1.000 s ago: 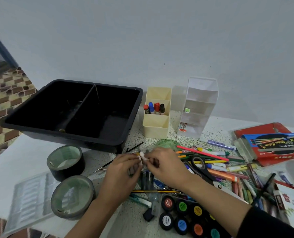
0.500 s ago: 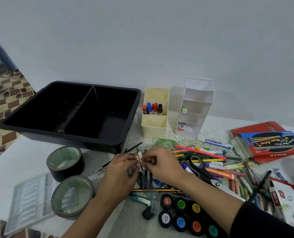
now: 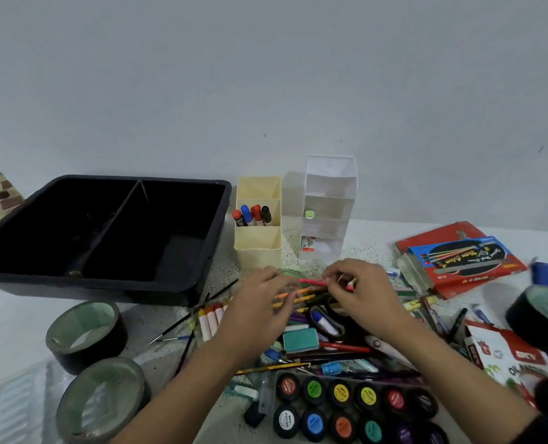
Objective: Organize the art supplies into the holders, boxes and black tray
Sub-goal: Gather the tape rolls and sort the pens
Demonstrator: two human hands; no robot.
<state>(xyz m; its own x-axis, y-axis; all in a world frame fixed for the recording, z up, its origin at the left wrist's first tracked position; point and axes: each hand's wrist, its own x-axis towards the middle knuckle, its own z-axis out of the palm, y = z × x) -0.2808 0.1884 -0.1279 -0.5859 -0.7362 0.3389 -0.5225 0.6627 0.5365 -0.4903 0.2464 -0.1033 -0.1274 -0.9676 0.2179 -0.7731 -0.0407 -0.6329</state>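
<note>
My right hand (image 3: 365,293) pinches a thin red pen (image 3: 311,281) just above the loose pile of pens and pencils (image 3: 346,347). Blurred by motion, my left hand (image 3: 260,306) lies over some orange pencils (image 3: 290,296) at the pile's left edge; whether it grips them I cannot tell. The black two-compartment tray (image 3: 216,219) stands at the back left. To its right is a cream holder (image 3: 258,248) with several markers (image 3: 252,214), then a white tiered holder (image 3: 328,203). Both hands are just in front of these holders.
Two tape rolls (image 3: 85,334) (image 3: 103,398) sit at the front left, and a third roll (image 3: 541,315) at the right edge. Paint pots (image 3: 346,408) line the front. A red pencil box (image 3: 458,257) lies at the back right, crayons (image 3: 210,318) and a teal block (image 3: 300,339) near my left hand.
Both hands have left the small white thing they held together and moved farther back and right over the pile. My right hand now pinches the red pen.
</note>
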